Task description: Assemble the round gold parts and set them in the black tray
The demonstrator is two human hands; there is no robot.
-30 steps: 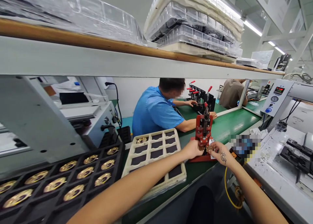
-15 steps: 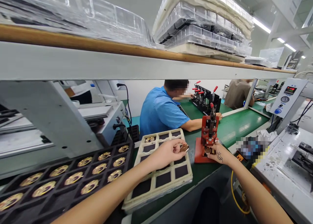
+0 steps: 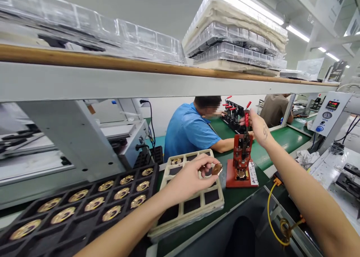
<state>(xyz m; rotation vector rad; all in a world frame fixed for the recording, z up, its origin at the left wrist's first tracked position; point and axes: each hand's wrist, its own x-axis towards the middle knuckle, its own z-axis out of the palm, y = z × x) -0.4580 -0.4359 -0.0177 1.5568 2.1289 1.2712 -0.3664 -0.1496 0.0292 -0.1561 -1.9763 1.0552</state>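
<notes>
My left hand [image 3: 201, 172] is closed in a pinch on a round, gold-coloured watch case [image 3: 217, 169], held tilted above the cream tray [image 3: 180, 221]. My right hand [image 3: 258, 127] is up at the top of the red toggle press [image 3: 239, 152], its fingers around the red lever handle [image 3: 246, 120]. Low in the press, a second gold-coloured round piece [image 3: 241, 174] sits in the fixture beneath the clamp. A white label [image 3: 253, 172] with writing lies on the right side of the red base. One gold piece [image 3: 176, 162] rests in a far compartment of the cream tray.
To the left, a black tray [image 3: 84, 221] holds several gold-coloured round parts. A shelf edge [image 3: 168, 79] with stacked clear trays [image 3: 239, 53] crosses overhead. Opposite sits a person in a blue shirt [image 3: 188, 131], near a black fixture with red handles [image 3: 233, 111]. A control box [image 3: 329, 114] stands right.
My right hand has left the piece at the press base and risen to the lever handle. My left hand still holds its watch case over the cream tray. The view has shifted slightly.
</notes>
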